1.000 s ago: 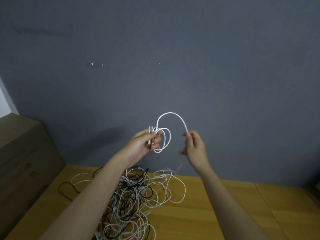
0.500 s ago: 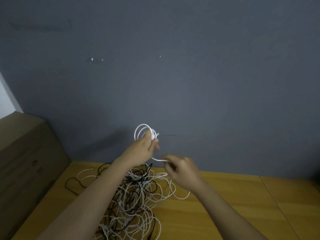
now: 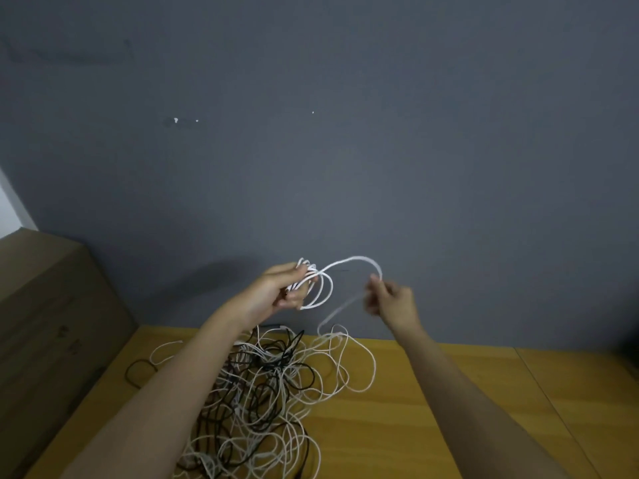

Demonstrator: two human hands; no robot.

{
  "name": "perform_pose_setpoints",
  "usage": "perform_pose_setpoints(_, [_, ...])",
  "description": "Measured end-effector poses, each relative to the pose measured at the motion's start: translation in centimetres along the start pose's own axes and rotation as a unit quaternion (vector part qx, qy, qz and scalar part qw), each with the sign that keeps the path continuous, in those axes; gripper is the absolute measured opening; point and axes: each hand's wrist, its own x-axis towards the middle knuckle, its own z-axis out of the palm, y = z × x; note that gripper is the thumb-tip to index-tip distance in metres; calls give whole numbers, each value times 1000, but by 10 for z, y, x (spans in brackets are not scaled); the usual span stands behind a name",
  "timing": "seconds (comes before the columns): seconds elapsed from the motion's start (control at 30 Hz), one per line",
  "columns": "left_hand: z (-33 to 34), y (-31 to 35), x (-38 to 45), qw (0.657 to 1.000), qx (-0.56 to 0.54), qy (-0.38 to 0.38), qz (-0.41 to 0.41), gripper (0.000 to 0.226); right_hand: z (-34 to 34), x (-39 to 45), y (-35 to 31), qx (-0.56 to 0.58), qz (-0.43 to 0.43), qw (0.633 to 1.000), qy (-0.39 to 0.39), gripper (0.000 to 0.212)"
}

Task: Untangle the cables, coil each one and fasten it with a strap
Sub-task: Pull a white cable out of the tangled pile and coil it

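Against a grey wall, left hand (image 3: 280, 292) grips a part-wound white cable (image 3: 323, 288), right hand (image 3: 392, 300) pinching its slack; tangled pile (image 3: 273, 385) remains, unstrapped.

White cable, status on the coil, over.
Left hand grips small coil of white cable. Right hand pinches the next loop, raised. Cable tail trails into tangled pile on table. No strap in sight.

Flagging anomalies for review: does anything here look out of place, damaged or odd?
Only the expected mess: a tangled heap of white and black cables on the wooden table. The grey wall has small white chips. The left hand holds a white coil; no strap is visible.
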Motion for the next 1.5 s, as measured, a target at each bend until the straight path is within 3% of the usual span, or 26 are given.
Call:
perform_pose_setpoints(0.07, [1, 8, 4, 1000, 12, 7, 16, 22, 0, 14, -41, 88, -66, 993, 53, 28])
perform_pose_setpoints(0.23, [9, 49, 23, 994, 78, 25, 79, 23, -17, 47, -151, 66, -290, 947, 121, 13])
perform_pose_setpoints(0.33, [15, 66, 28, 991, 94, 19, 98, 25, -21, 57, -169, -24, -313, 942, 119, 21])
perform_pose_setpoints(0.43, [19, 67, 26, 992, 74, 0, 103, 23, -21, 64, -147, -79, -265, 955, 113, 28])
perform_pose_setpoints(0.5, [20, 65, 21, 994, 34, -17, 106, 21, -19, 61, -123, -81, -211, 971, 79, 32])
perform_pose_setpoints(0.6, [23, 66, 18, 990, -59, -20, 126, 19, -4, 39, -86, -64, -123, 989, -58, 35])
perform_pose_setpoints(0.73, [24, 61, 25, 973, -114, 113, 164, 21, 22, -3, -39, -268, -164, 929, -194, 25])
perform_pose_setpoints(0.83, [23, 44, 33, 969, -25, 205, 139, 20, 34, -37, -23, -385, -260, 851, -246, 28])
perform_pose_setpoints(0.9, [18, 29, 35, 958, 94, 247, 114, 23, 33, -53, -18, -397, -329, 823, -240, 33])
perform_pose_setpoints(0.97, [8, 15, 31, 926, 277, 243, 84, 28, 27, -61, -18, -359, -357, 833, -222, 30])
perform_pose_setpoints(1.03, [-4, 4, 26, 881, 433, 185, 44, 28, 15, -60, -25, -319, -364, 857, -176, 26])
perform_pose_setpoints(1.1, [-8, -1, 20, 864, 488, 121, 19, 23, 1, -49, -35, -275, -395, 871, -99, 22])
perform_pose_setpoints(1.17, [-2, -4, 14, 897, 435, 76, 27, 22, -10, -36, -50, -230, -415, 879, -39, 21])
perform_pose_setpoints(1.3, [21, -1, 2, 975, 216, 18, 41, 46, -8, -29, -72, -113, -335, 935, -30, 14])
perform_pose_setpoints(1.4, [28, 1, 0, 997, 55, 11, 57, 50, 3, -39, -75, 20, -177, 971, -161, 22])
perform_pose_setpoints(1.5, [30, 3, -1, 999, 17, 23, 41, 46, 7, -48, -67, 49, -46, 958, -279, 36])
